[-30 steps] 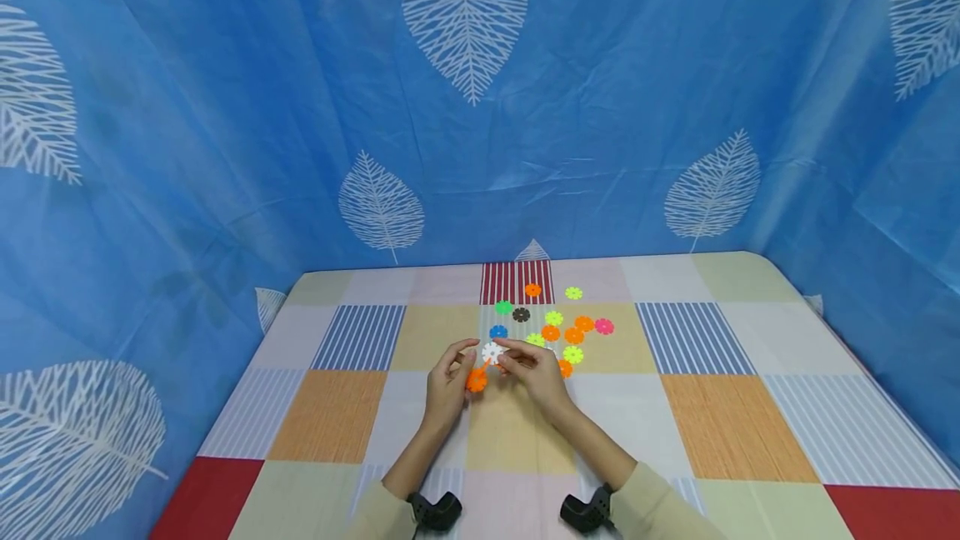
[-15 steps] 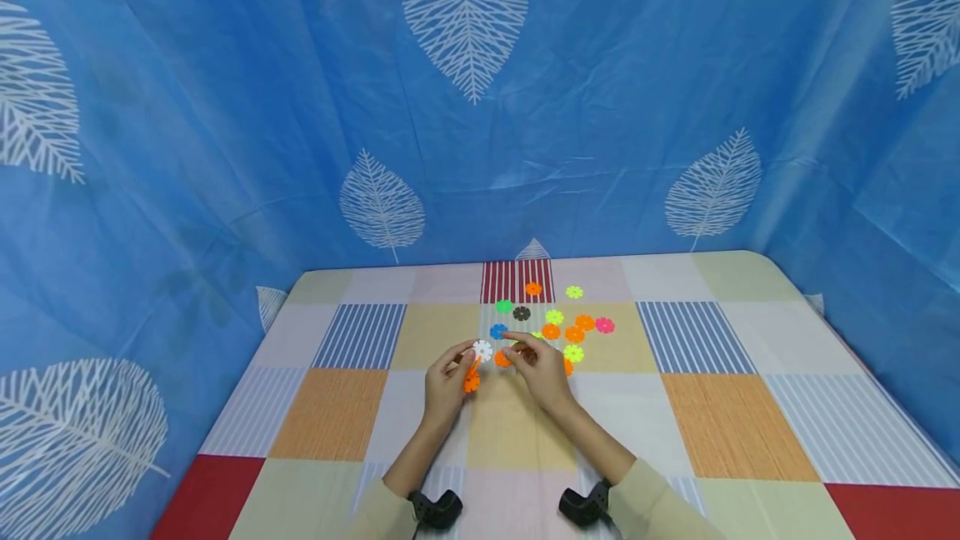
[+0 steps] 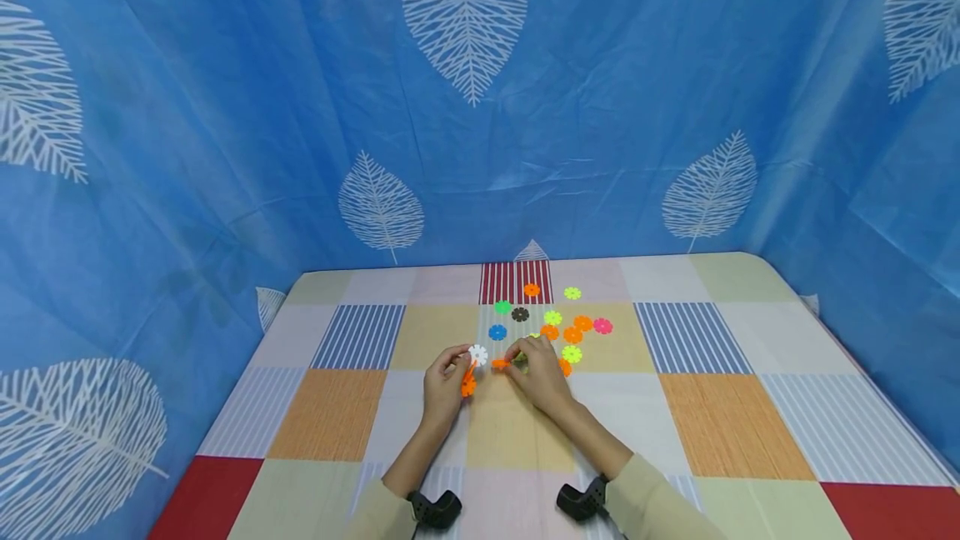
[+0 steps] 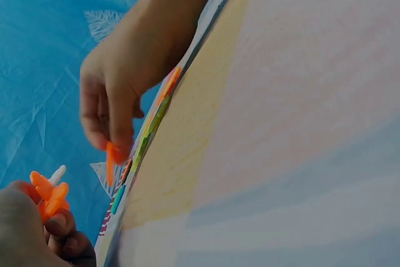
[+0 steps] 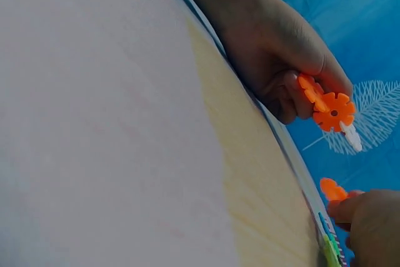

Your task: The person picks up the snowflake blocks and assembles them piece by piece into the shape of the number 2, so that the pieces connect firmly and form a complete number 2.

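Inscriptions, labels, brands, numbers and signs: none legible in any view.

Patchwork-topped table (image 3: pixel 517 432), flower-shaped discs (image 3: pixel 583 323) scattered across, orange, yellow-green, 1 blue disc (image 3: pixel 498 332), 1 pink disc (image 3: pixel 603 326)

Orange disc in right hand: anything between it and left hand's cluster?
Nothing visible. Both wrist views show only a gap, blue curtain behind, between the orange disc in the right hand and the cluster in the left hand.
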`<state>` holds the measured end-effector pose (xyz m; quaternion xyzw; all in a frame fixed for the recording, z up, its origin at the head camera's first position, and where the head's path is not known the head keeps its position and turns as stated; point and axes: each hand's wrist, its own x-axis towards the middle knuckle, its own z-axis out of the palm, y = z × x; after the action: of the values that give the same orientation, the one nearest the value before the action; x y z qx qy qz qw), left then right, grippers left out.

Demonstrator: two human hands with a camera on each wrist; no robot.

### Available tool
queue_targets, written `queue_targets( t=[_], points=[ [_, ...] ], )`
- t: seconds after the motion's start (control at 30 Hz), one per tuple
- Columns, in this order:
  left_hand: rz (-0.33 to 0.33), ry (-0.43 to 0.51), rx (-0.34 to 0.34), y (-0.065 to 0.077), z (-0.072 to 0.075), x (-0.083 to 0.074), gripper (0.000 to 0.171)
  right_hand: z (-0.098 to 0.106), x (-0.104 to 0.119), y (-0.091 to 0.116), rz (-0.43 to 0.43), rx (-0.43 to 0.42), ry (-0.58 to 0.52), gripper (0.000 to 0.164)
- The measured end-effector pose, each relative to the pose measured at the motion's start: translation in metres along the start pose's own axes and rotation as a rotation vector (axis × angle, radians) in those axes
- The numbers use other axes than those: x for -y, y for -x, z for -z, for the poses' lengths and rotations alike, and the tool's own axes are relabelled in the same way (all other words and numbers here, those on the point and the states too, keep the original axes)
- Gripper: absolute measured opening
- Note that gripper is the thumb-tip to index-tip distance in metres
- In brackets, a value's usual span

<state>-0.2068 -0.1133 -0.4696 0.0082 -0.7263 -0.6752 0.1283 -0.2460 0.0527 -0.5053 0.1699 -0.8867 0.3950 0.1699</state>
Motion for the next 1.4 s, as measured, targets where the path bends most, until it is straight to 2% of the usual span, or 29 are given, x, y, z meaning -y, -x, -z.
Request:
queue_targets(
  t=[0.1, 0.23, 0.33, 0.4, 0.57, 0.7, 0.8, 0.9, 1.03, 1.2, 1.3, 1.4],
  points=[
    [0.011, 0.011, -0.007, -0.001, -0.001, 0.001, 0.015, 0.001, 0.001, 0.001, -0.009, -0.044, -0.171, 0.020],
    [0.037, 0.018, -0.011, -0.002, -0.002, 0.001, 0.013, 0.002, 0.002, 0.002, -0.008, -0.096, -0.303, 0.019],
    [0.055, 0.018, -0.017, -0.002, -0.003, 0.001, 0.013, 0.004, 0.002, 0.002, -0.010, -0.114, -0.375, 0.013],
    [0.061, 0.025, -0.019, -0.003, -0.003, 0.001, 0.013, 0.011, 0.010, 0.002, -0.026, -0.112, -0.410, 0.010],
    [0.085, 0.056, -0.007, -0.003, -0.003, 0.002, 0.013, 0.020, 0.023, 0.001, -0.045, -0.074, -0.468, 0.010],
    [0.113, 0.077, 0.012, -0.003, -0.003, 0.000, 0.015, 0.007, 0.006, 0.000, -0.019, -0.064, -0.513, 0.009],
    [0.133, 0.092, 0.030, -0.003, -0.003, 0.000, 0.016, 0.003, 0.001, 0.000, 0.007, -0.053, -0.507, 0.009],
    [0.150, 0.107, 0.068, -0.004, -0.002, 0.001, 0.019, 0.002, 0.000, 0.000, 0.072, -0.051, -0.463, 0.008],
    [0.167, 0.119, 0.114, -0.003, -0.001, 0.002, 0.021, 0.002, -0.002, -0.001, 0.210, -0.073, -0.364, 0.011],
    [0.143, 0.090, 0.160, -0.003, 0.000, 0.002, 0.020, 0.003, -0.005, -0.002, 0.355, -0.075, -0.251, 0.020],
    [0.123, 0.078, 0.162, -0.002, -0.001, 0.003, 0.019, 0.003, -0.005, -0.003, 0.391, -0.064, -0.222, 0.020],
    [0.127, 0.087, 0.131, -0.002, -0.002, 0.004, 0.019, 0.004, -0.005, -0.007, 0.378, -0.029, -0.198, 0.017]
  ],
)
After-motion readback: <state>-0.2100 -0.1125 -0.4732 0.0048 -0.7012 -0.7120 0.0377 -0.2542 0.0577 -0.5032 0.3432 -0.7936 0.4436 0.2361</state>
